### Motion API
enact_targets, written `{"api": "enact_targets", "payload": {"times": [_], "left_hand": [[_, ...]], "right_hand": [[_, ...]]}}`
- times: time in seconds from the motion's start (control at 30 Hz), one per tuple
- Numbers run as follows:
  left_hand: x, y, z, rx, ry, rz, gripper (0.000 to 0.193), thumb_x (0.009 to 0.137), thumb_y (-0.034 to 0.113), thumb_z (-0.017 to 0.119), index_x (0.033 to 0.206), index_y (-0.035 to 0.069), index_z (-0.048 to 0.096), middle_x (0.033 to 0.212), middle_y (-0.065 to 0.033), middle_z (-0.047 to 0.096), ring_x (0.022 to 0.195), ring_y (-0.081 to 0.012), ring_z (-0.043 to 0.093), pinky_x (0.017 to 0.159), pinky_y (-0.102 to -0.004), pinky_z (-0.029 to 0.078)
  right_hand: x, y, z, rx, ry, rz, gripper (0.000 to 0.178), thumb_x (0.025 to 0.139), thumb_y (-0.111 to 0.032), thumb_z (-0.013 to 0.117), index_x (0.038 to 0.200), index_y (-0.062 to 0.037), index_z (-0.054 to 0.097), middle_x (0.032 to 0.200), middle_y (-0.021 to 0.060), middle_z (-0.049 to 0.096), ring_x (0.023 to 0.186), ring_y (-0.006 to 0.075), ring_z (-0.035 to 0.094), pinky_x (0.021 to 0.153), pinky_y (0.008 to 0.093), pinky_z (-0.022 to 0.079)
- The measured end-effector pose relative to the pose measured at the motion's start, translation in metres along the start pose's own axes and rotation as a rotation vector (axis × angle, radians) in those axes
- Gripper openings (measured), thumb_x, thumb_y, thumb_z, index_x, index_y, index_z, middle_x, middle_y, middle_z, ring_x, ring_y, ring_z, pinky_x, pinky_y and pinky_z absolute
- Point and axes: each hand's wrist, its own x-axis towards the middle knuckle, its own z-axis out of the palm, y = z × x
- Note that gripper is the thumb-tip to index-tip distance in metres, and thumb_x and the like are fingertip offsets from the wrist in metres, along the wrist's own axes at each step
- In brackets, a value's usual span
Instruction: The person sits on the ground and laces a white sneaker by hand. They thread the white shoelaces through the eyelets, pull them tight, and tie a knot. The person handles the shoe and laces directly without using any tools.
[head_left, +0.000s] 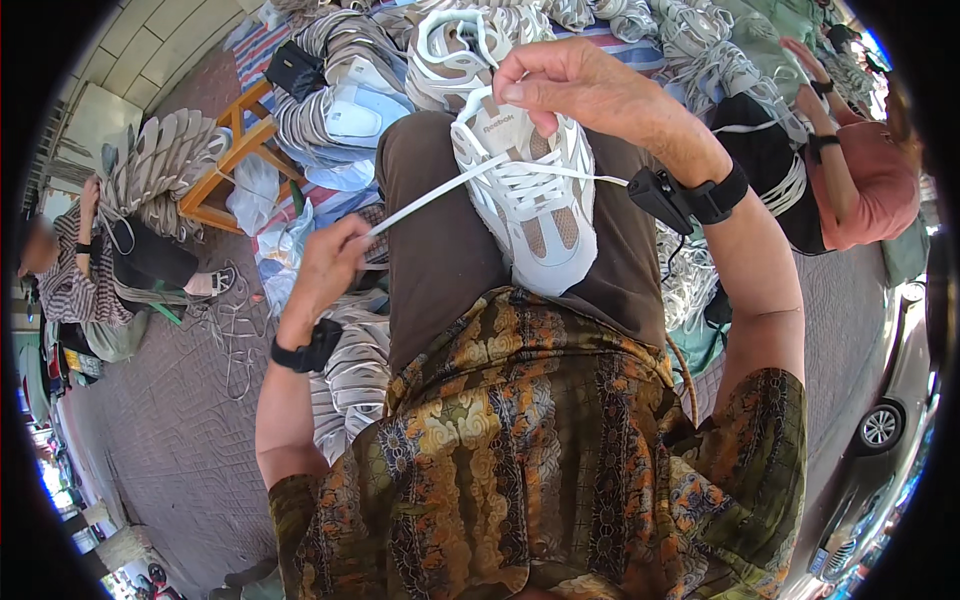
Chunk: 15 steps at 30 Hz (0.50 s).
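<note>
– What finish is shown by the shoe [530, 215]?
– Mesh [538, 240] is bordered by smooth, matt panels [553, 272]; the lace [440, 196] is woven of flat cloth.
– How is other cloth finished?
– The trousers [430, 240] are left matt; a sheen is shown by the shirt [540, 470].
– Elsewhere?
– The frame [232, 162] is made of wood, the bag [253, 190] of thin plastic.

White-and-tan shoe [545, 235] on brown-trousered thighs [435, 290], toe toward body. Left hand [330, 260] pinches white lace [430, 202], drawn straight from shoe. Right hand [585, 88] curled over shoe's opening; grip unclear. Around: pale shoe-part bundles [325, 130], wooden frame [228, 166], striped-top person [88, 262], pink-top person [875, 190], parked car [858, 480].
</note>
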Motion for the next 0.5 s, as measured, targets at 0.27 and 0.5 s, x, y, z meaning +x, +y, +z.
{"api": "enact_targets", "payload": {"times": [0.27,0.5], "left_hand": [[-0.078,-0.085,-0.047,0.361,0.253,-0.054,0.007,0.086,0.006,0.055,0.083,-0.001,0.056,0.063,-0.0145,0.051,0.055,-0.0245,0.050,0.056,-0.0346,0.041],[-0.103,-0.116,-0.060,0.527,0.422,-0.088,0.008,0.087,0.006,0.052,0.083,0.001,0.056,0.071,-0.0206,0.057,0.067,-0.0381,0.058,0.063,-0.0423,0.045]], "right_hand": [[-0.001,0.027,0.025,-0.574,-0.074,-0.056,0.015,0.093,-0.020,0.054,0.096,-0.0054,0.057,0.069,0.0053,0.053,0.061,0.0154,0.052,0.060,0.0305,0.041],[-0.010,0.048,0.017,-0.553,0.104,-0.160,0.009,0.087,-0.010,0.057,0.092,-0.0025,0.055,0.076,0.0120,0.057,0.072,0.0284,0.057,0.067,0.0387,0.045]]}}
